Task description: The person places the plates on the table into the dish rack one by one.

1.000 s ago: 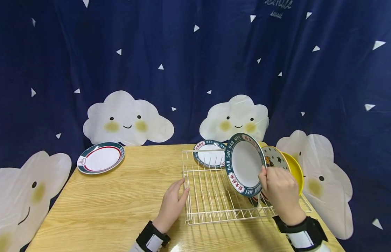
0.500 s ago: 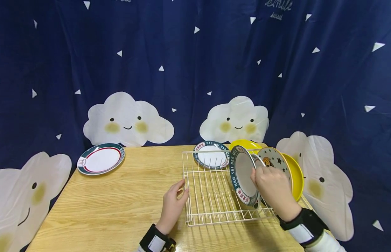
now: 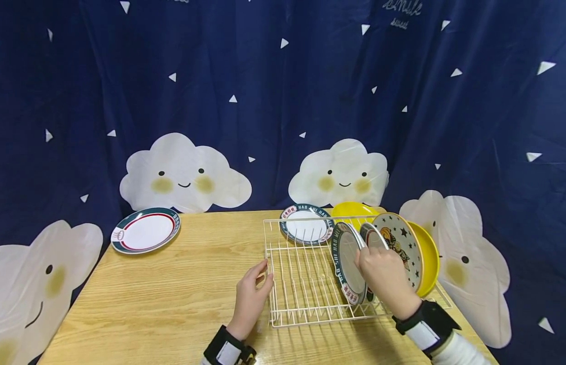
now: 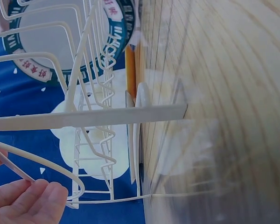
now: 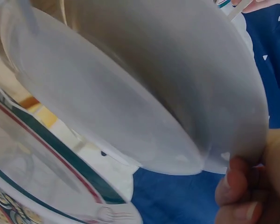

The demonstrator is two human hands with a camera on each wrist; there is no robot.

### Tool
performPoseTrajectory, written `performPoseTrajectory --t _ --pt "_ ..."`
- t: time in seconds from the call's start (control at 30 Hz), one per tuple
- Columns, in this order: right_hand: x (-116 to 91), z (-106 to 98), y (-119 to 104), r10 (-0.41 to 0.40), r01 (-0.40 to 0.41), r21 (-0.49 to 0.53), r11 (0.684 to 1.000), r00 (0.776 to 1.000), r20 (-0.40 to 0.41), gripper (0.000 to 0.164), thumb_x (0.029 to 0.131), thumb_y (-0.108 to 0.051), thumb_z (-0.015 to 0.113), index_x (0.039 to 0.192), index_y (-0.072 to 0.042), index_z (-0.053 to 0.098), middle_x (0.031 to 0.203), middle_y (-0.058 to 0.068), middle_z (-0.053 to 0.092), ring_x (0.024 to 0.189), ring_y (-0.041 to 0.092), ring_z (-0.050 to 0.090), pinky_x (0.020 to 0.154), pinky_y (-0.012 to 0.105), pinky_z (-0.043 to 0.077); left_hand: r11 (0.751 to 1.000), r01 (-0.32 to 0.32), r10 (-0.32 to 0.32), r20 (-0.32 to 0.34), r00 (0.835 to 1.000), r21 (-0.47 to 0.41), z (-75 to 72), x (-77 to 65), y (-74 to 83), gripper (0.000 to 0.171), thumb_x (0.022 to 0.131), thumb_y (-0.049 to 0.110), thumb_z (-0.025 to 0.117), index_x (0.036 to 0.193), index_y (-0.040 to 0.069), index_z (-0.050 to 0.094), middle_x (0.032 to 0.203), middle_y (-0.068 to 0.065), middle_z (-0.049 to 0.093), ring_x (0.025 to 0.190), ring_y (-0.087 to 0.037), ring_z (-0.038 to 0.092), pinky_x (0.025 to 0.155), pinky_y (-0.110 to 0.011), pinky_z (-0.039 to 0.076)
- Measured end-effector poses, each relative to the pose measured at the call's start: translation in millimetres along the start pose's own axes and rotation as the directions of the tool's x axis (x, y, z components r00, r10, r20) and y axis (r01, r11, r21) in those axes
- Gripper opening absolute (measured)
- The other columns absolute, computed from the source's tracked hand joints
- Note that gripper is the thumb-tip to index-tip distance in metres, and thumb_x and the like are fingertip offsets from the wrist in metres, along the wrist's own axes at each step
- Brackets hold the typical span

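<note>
My right hand (image 3: 386,276) pinches the near upper rim of a white plate (image 3: 348,263) with a teal lettered border. That plate stands on edge, tilted, among the wires of a white dish rack (image 3: 305,307). In the right wrist view, thumb and fingers (image 5: 238,196) hold its rim, and the pale back of another plate (image 5: 102,98) lies close against it. My left hand (image 3: 253,299) grips the rack's left side; in the left wrist view its fingers (image 4: 42,200) curl at the end wire. Right of the held plate stand a teal-and-red-rimmed plate (image 3: 373,235), a star-patterned plate (image 3: 397,248) and a yellow plate (image 3: 429,258).
Behind the rack lie a teal-rimmed plate (image 3: 305,225) and a yellow plate (image 3: 353,208). An oval plate (image 3: 146,230) with a red ring lies at the wooden table's (image 3: 173,304) far left corner. A dark blue curtain (image 3: 283,101) with clouds hangs behind.
My right hand has lowered the teal-lettered plate into the rack and turned it more edge-on. The yellow plate behind has come into fuller view. My left hand stays at the rack's side.
</note>
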State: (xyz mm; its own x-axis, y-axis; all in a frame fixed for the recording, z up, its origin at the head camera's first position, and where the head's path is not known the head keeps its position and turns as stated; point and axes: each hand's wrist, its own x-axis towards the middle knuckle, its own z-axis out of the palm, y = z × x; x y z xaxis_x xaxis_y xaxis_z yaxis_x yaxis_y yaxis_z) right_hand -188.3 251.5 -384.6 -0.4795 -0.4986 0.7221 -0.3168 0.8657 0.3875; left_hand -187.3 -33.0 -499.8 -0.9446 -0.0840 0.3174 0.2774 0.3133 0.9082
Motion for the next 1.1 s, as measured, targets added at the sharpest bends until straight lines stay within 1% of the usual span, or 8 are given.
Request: performPoseTrajectory --t 0.13,0.23,0.47,0.63,0.83,0.97,1.1 --pt "-7.4 3.9 -1.3 0.025 -0.025 0.022 0.999 1.0 0.004 0.038 0.088 -0.016 0.048 0.051 -0.009 0.039 0.045 0.002 0.037 0.039 0.015 0.028 0.036 0.026 0.019 1.0 0.003 -0.003 -0.003 1.0 0.011 0.3 -0.3 -0.2 0.043 0.092 0.015 0.066 0.131 0.0 0.058 0.128 -0.015 0.064 0.117 -0.028 0.062 0.092 -0.036 0.055" --pt "-13.0 7.1 -3.0 0.035 -0.035 0.034 0.999 0.999 -0.002 0.039 0.088 -0.016 0.048 0.051 -0.01 0.039 0.044 0.001 0.038 0.039 0.015 0.028 0.036 0.025 0.019 1.0 -0.006 0.006 -0.006 1.0 0.014 0.7 -0.7 -0.4 0.043 0.092 0.015 0.066 0.131 -0.001 0.058 0.127 -0.015 0.064 0.117 -0.028 0.062 0.092 -0.037 0.055" --pt "-19.8 9.1 -7.1 0.059 -0.058 0.023 0.998 0.998 -0.011 0.038 0.085 -0.018 0.052 0.051 -0.01 0.039 0.044 0.0 0.036 0.038 0.017 0.03 0.036 0.026 0.018 0.999 -0.033 0.033 -0.021 0.999 -0.003 1.8 -0.7 -1.8 0.041 0.091 0.013 0.066 0.13 0.0 0.059 0.126 -0.018 0.064 0.114 -0.028 0.063 0.091 -0.038 0.056" --pt "-21.1 6.8 -12.9 0.06 -0.06 0.011 0.998 0.998 0.006 0.038 0.084 -0.021 0.053 0.051 -0.01 0.038 0.044 -0.002 0.033 0.039 0.013 0.024 0.037 0.024 0.015 0.999 -0.041 0.041 -0.035 0.999 -0.017 1.6 -0.9 -0.2 0.039 0.091 0.012 0.067 0.128 0.001 0.061 0.125 -0.018 0.064 0.113 -0.028 0.064 0.09 -0.038 0.056" --pt "-22.0 5.4 -21.2 0.047 -0.048 0.05 0.998 0.999 0.015 0.042 0.085 -0.026 0.053 0.051 -0.014 0.032 0.044 -0.006 0.028 0.042 0.009 0.018 0.04 0.021 0.012 0.999 -0.041 0.041 -0.037 0.998 -0.013 1.6 0.0 -0.5 0.04 0.091 0.013 0.066 0.129 0.001 0.06 0.125 -0.019 0.065 0.113 -0.028 0.064 0.09 -0.039 0.056" --pt "-24.5 7.1 -26.6 0.039 -0.04 0.057 0.998 0.999 0.012 0.046 0.093 -0.029 0.047 0.051 -0.015 0.031 0.045 -0.005 0.028 0.041 0.01 0.019 0.041 0.021 0.012 0.998 -0.056 0.056 -0.04 0.998 -0.003 1.8 -0.7 -1.0 0.04 0.091 0.012 0.066 0.129 -0.001 0.06 0.123 -0.019 0.065 0.112 -0.029 0.064 0.088 -0.04 0.056" --pt "-28.0 7.6 -30.6 0.057 -0.059 0.062 0.996 0.998 0.03 0.054 0.102 -0.035 0.032 0.052 -0.016 0.03 0.045 -0.006 0.027 0.041 0.01 0.02 0.042 0.021 0.012 0.999 -0.053 0.052 -0.042 0.998 -0.004 2.0 -1.3 -1.5 0.04 0.091 0.011 0.066 0.129 -0.001 0.06 0.123 -0.02 0.065 0.112 -0.029 0.064 0.088 -0.04 0.056"
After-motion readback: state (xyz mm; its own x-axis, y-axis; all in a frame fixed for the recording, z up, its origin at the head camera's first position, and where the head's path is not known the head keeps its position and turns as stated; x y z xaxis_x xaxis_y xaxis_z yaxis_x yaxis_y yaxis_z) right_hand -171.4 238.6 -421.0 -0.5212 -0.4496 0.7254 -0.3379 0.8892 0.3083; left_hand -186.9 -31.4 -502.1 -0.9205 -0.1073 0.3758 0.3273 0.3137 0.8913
